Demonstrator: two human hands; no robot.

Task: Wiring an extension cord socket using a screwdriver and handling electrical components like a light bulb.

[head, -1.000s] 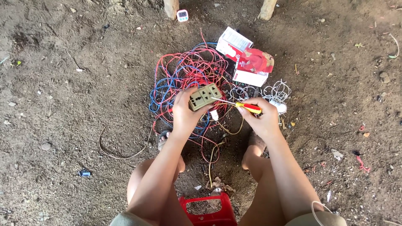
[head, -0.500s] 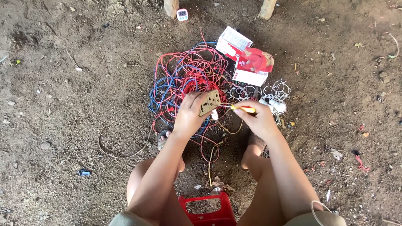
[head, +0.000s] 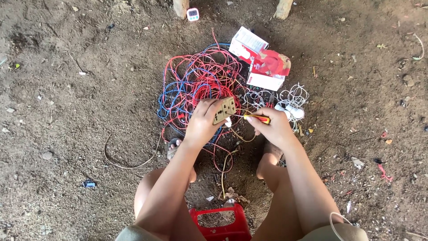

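— Socket plate [head: 224, 110], beige, where is it?
— Gripped in the left hand [head: 203, 124], above the red and blue wire tangle [head: 196, 85].
— And the right hand [head: 274, 127]?
— Fingers clamped on a yellow screwdriver [head: 256, 118], tip at the plate.

matt beige plastic socket plate [head: 224, 110], glossy plastic-handled screwdriver [head: 257, 118], plastic-coated wires [head: 200, 80], rough dirt floor [head: 80, 102].

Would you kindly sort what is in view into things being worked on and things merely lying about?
In hand:
- tan plastic socket plate, left hand
- yellow-and-red screwdriver, right hand
- red and blue wire tangle

Lying about:
- red-and-white cardboard boxes
- white wire coil
- small white timer
- red plastic stool
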